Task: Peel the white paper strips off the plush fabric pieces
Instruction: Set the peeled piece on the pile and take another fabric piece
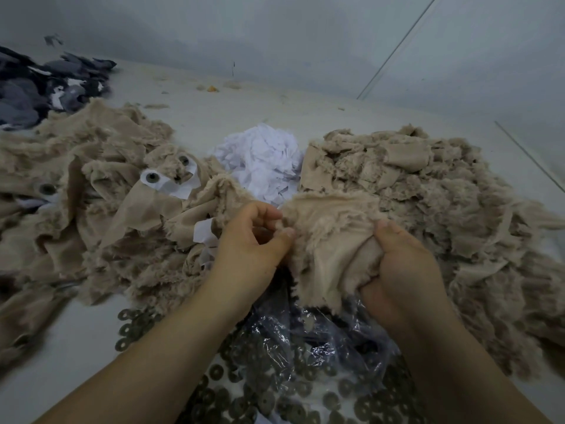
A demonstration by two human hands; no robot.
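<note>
A beige plush fabric piece is held up between both hands at the middle of the view. My left hand pinches its left edge with curled fingers. My right hand grips its right side, thumb on top. No white strip shows on this piece from here. At the left lies a heap of plush pieces with white paper strips and grey eye discs still on them. Behind the hands sits a heap of peeled white paper.
A second heap of beige plush pieces fills the right side. Dark grey fabric scraps lie at the far left. A clear plastic bag and several dark round washers lie below my forearms on the white table.
</note>
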